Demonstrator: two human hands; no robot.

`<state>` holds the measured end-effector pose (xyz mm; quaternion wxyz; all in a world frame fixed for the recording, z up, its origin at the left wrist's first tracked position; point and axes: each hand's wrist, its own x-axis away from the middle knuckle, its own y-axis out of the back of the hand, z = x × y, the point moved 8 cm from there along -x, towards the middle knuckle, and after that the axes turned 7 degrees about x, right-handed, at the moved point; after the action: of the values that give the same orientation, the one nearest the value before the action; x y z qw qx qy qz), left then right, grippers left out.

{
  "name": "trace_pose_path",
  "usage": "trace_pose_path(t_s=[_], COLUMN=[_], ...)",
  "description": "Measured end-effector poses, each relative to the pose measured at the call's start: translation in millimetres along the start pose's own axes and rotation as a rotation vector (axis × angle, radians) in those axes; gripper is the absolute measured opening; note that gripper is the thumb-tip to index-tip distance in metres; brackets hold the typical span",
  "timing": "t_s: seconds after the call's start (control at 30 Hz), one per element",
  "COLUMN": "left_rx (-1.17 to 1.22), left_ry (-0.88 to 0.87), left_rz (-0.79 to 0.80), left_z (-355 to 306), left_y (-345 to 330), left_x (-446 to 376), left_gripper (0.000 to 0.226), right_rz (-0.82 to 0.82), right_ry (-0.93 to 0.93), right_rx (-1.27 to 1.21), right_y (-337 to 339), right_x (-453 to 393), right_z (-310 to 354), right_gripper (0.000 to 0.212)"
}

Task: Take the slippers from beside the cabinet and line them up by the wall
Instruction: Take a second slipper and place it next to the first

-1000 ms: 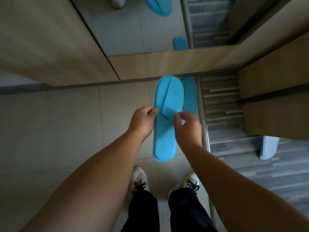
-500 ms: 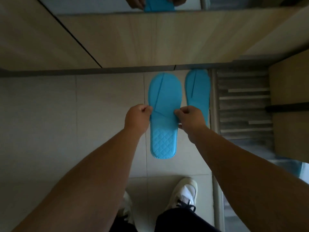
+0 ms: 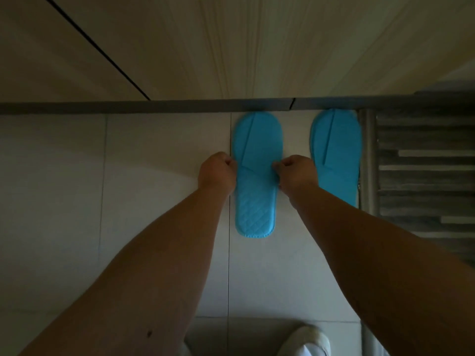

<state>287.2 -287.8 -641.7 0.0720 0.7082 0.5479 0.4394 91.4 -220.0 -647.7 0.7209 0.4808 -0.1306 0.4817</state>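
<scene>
Both hands [image 3: 218,172] [image 3: 295,173] pinch the slipper [image 3: 255,176], seemingly touching the skirting [image 3: 154,107].

Single head-worn wide-angle view, looking steeply down and forward over both forearms at the tiled floor [image 3: 154,201] and the wood-panelled wall [image 3: 257,47] ahead. Close in: wall base across the upper frame, white shoe [image 3: 305,340] at the bottom edge. No second view to overlap with.
</scene>
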Motion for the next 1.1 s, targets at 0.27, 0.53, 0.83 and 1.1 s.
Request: trace_pose_path(t_s=[0.27, 0.53, 0.83, 1.1], left_rx=[-0.032, -0.088, -0.377, -0.88], left_ry=[-0.015, -0.022, -0.145, -0.442], left_rz=[-0.022, -0.053, -0.021, 0.131], left_z=[-1.2, -0.9, -33.1, -87.3], left_y=[-5.9, 2.4, 14.1, 45.3], left_x=[-7.3, -5.4, 38.2, 169.6], left_gripper=[0.015, 0.016, 0.021, 0.028], right_rz=[-0.026, -0.007, 0.053, -0.116], right_ry=[0.032, 0.038, 0.108, 0.366], right_rx=[0.166, 0.281, 0.512, 0.735], right_y=[1.2, -6.5, 10.4, 83.6], right_x=[-11.2, -12.9, 18.4, 153.3], right_z=[2.6, 7.8, 14.4, 36.5], right_gripper=[0.02, 0.023, 0.03, 0.042])
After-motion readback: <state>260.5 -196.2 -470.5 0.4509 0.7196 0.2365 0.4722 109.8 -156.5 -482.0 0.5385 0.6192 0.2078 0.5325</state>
